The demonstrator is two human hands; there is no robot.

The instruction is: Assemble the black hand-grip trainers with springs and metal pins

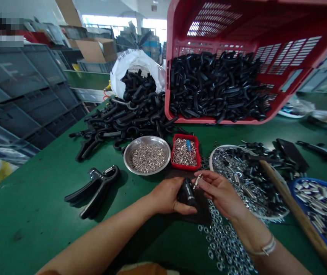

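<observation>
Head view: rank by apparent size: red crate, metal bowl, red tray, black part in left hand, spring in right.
1. Red crate
2. Metal bowl
3. Red tray
4. Black part, partly hidden by left hand
5. Spring in right hand

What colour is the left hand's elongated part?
The elongated part is black, clearest in the head view.

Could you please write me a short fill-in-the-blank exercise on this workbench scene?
The right hand holds a small metal spring, while the part gripped by the left hand is coloured ____.
The bracelet is on the person's ____ wrist.
In the picture, the metal bowl stands to the ____ of the small red tray.
The big slotted basket is coloured ____.
Missing words: black; right; left; red.
</observation>
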